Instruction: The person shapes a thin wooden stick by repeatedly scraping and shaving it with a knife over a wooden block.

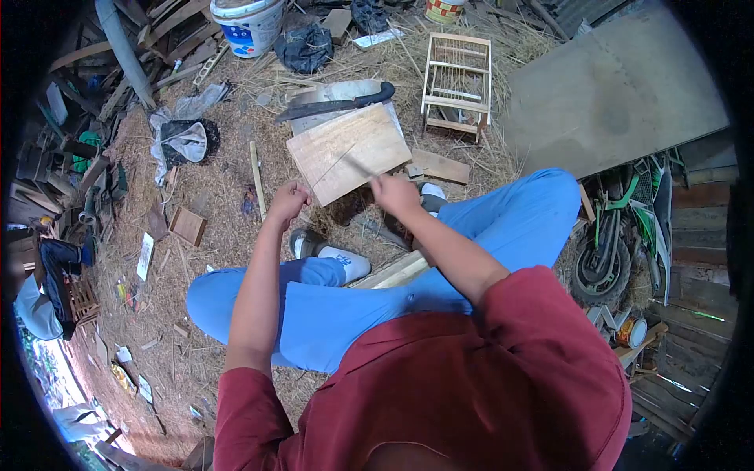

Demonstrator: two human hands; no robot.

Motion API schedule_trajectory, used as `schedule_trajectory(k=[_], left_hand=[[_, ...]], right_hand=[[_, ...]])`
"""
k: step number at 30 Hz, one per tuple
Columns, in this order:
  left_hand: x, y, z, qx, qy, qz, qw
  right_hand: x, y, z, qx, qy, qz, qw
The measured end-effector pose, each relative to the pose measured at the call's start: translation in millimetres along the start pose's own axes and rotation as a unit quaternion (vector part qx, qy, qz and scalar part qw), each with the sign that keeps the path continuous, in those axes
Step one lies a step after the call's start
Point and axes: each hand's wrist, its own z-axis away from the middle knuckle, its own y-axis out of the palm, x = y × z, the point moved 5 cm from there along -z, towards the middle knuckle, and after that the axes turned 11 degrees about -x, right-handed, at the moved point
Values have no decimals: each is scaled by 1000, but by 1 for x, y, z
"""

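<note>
My right hand (395, 196) is closed round the handle end of a knife (360, 167), whose grey blade points up and left over a pale wooden board (334, 157). My left hand (290, 202) is pinched at the board's lower left corner. A thin strip (334, 166) runs from near those fingers toward the blade tip, though its end in the fingers is too small to see clearly. Behind the board lies a long dark tool with a curved black handle (375, 97). A small wooden block (441, 166) rests right of the board.
A slatted wooden frame (458, 102) stands beyond the board. At the right are a large grey sheet (613, 86) and a motorbike wheel (601, 271). A white bucket (247, 30) stands at the back. Scrap wood, straw and plastic litter the ground.
</note>
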Motion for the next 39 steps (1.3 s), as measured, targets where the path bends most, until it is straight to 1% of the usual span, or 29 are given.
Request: schedule_trajectory(k=[1,2,4,5,6,8,10,12,14,15,18,19,21,22,23,24,25,27,28,30,32,34,36,37,38,39], left_hand=[[0,0,1,-6,2,-7,1000],[-2,0,2,-13,20,-4,1000],[0,1,4,-16,37,-4,999],[0,1,3,-21,48,-3,999],[-2,1,3,-28,59,-2,998],[-2,4,5,-31,59,11,998],[-3,4,7,-37,58,21,997],[-1,4,5,-44,64,-10,997],[7,8,-4,-50,80,-8,995],[6,7,-2,-56,95,-9,994],[10,11,-1,-51,78,25,995],[12,12,-2,-51,78,26,995],[15,15,-5,-42,90,80,992],[11,15,-3,-44,89,80,992],[9,15,-2,-50,91,57,993],[7,12,0,-55,91,31,994],[6,9,2,-54,90,26,994],[7,11,-2,-36,61,-12,997],[8,11,-5,-36,61,-11,997],[6,12,-6,-18,73,1,997],[0,10,-3,-23,77,-28,996],[-7,9,0,-29,83,-55,995],[-7,9,3,-36,90,-41,994],[-5,10,1,-37,90,-41,994],[-4,9,-2,-54,112,-37,991],[-2,9,-1,-70,132,-35,988]], right_hand=[[-9,1,-6,-39,78,-47,995],[-10,7,-4,-38,78,-48,995],[16,8,13,31,-21,-26,999],[31,5,23,68,-76,7,995],[40,2,28,73,-113,-3,991],[34,4,19,13,-59,-27,998],[40,10,21,18,-55,-41,997],[44,8,28,22,-45,-54,997],[53,2,29,48,-110,-16,993],[43,1,22,4,-33,-23,999],[33,10,18,10,-23,-15,1000],[30,10,17,10,-23,-14,1000],[23,8,13,-1,-20,-8,1000],[17,13,11,-5,-18,-6,1000],[-1,25,3,-45,29,-16,998],[-1,23,5,-44,30,-21,998],[5,18,10,-11,1,-11,1000],[23,-2,18,61,-74,22,995],[15,4,11,60,-75,23,995],[-7,2,-6,-48,63,-33,996],[-7,2,-2,-40,68,-23,997],[17,8,13,74,-75,24,994],[20,4,10,67,-80,46,993],[17,2,2,31,-39,22,999],[15,2,-3,-4,1,-3,1000],[20,3,0,-1,15,-4,1000]])
